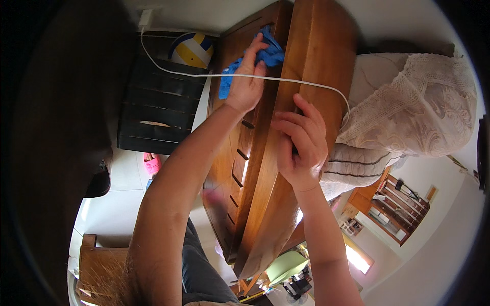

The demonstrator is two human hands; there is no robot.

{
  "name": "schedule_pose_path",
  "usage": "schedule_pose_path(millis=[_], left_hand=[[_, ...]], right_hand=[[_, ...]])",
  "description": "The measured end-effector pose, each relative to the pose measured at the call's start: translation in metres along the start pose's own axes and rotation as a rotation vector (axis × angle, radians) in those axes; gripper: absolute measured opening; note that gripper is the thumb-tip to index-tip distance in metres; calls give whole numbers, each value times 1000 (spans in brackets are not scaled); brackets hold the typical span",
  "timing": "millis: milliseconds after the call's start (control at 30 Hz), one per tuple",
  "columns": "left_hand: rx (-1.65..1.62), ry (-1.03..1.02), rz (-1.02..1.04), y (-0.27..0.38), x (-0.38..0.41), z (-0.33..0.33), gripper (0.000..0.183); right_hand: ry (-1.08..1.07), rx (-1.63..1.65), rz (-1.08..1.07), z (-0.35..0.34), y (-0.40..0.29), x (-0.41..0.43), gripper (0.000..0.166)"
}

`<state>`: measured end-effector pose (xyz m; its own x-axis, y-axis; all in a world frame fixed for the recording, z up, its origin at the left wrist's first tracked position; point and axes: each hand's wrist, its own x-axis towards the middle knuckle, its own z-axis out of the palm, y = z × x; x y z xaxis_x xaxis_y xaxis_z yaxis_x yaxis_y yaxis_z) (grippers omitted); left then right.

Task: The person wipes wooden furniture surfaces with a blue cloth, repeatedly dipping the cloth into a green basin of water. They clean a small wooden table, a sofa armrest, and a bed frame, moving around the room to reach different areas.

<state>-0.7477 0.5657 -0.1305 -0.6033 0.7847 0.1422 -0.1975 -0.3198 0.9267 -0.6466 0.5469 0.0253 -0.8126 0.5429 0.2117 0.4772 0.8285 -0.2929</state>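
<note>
My left hand (247, 80) presses a crumpled blue cloth (272, 51) against the slatted face of a brown wooden headboard (264, 168), near its upper end in the picture. Part of the cloth hangs out beside the palm. My right hand (302, 141) is beside the headboard's thick top rail, its fingers loosely curled and apart, with nothing seen in them. Whether its fingertips touch the wood, I cannot tell. A white cable (226, 75) runs across the view over my left wrist area and the rail.
A black slatted stool (160, 111) stands at the left, with a volleyball (192, 49) behind it. Lace-covered bedding (417, 107) lies to the right. A charger (146, 18) is at the wall. A pink slipper (152, 163) on a foot shows below the stool.
</note>
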Motion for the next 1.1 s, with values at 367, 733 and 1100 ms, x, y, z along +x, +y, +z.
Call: schedule_pose_path(millis=[367,733,1100], left_hand=[[-139,-60,10,-61,93,-4,48],[248,-143,-173,18,-69,5,53],[339,-225,-311,70,-185,-8,59]], right_hand=[[-14,-32,-11,6,-6,7,21],[-56,-88,44,1,0,0,22],[-8,-84,-50,3,-1,3,19]])
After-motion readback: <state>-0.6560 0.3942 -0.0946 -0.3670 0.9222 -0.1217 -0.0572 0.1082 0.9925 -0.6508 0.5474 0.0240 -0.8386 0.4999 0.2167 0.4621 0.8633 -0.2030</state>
